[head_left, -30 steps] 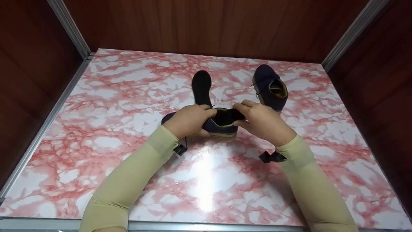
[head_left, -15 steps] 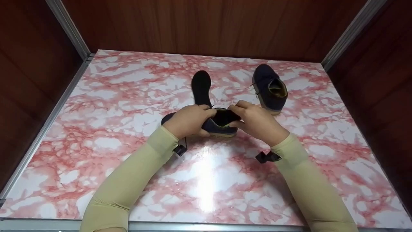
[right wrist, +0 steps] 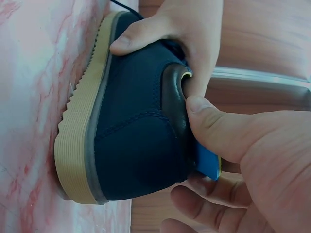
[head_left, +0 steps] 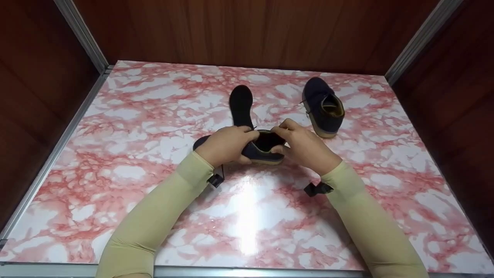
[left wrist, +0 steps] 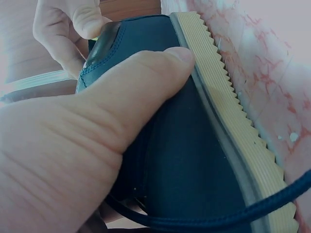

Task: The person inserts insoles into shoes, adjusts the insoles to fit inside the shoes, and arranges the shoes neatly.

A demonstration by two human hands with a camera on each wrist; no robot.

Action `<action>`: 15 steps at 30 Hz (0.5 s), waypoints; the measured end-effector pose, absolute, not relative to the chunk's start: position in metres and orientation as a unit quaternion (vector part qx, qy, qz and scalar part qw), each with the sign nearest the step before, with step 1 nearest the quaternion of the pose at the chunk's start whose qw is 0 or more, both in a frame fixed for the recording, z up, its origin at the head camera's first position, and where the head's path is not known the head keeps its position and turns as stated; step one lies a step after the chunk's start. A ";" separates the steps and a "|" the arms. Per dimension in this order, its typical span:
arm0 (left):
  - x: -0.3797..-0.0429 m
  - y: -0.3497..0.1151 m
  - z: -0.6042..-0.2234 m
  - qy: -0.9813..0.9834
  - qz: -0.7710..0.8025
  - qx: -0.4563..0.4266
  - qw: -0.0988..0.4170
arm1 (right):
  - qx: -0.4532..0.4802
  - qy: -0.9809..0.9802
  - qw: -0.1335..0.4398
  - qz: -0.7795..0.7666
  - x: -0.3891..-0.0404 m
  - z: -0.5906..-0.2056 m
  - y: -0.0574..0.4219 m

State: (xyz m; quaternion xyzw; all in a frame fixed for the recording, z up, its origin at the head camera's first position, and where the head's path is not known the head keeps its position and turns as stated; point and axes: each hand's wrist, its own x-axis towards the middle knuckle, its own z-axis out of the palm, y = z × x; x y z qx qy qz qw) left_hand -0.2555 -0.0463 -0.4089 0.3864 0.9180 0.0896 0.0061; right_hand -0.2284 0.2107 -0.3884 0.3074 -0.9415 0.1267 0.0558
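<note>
A dark blue lace-up shoe [head_left: 264,156] with a tan ridged sole stands sideways at mid-table, its toe to the left. My left hand [head_left: 227,144] grips it across the laces, thumb [left wrist: 165,73] pressed on the near side. At the heel opening, my right hand [head_left: 303,146] pinches an insole, most of which is inside the shoe. In the right wrist view the insole's blue end [right wrist: 208,160] sticks out above the heel, between thumb and fingers. The thumb also lies against the shoe's dark collar [right wrist: 172,94]. My hands hide part of the opening.
Beyond the shoe lies another black insole [head_left: 241,102], its near end hidden behind my left hand and the shoe. The matching shoe [head_left: 322,106] stands upright at back right. Dark wood-look panels [head_left: 247,34] close the marbled red-and-white table [head_left: 127,170] at the back and sides.
My right hand has moved left, toward the shoe, and the insole has slid further in through the heel opening. My left hand, the other shoe and the other insole stay put.
</note>
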 end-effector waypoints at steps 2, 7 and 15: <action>-0.255 -0.047 -0.409 0.918 0.088 0.386 0.006 | 0.304 -0.943 0.046 0.125 -0.228 -0.388 0.211; -0.255 -0.047 -0.411 0.918 0.086 0.386 0.005 | 0.303 -0.945 0.028 0.117 -0.230 -0.387 0.214; -0.255 -0.047 -0.409 0.917 0.088 0.388 0.005 | 0.319 -0.939 0.041 0.121 -0.232 -0.381 0.224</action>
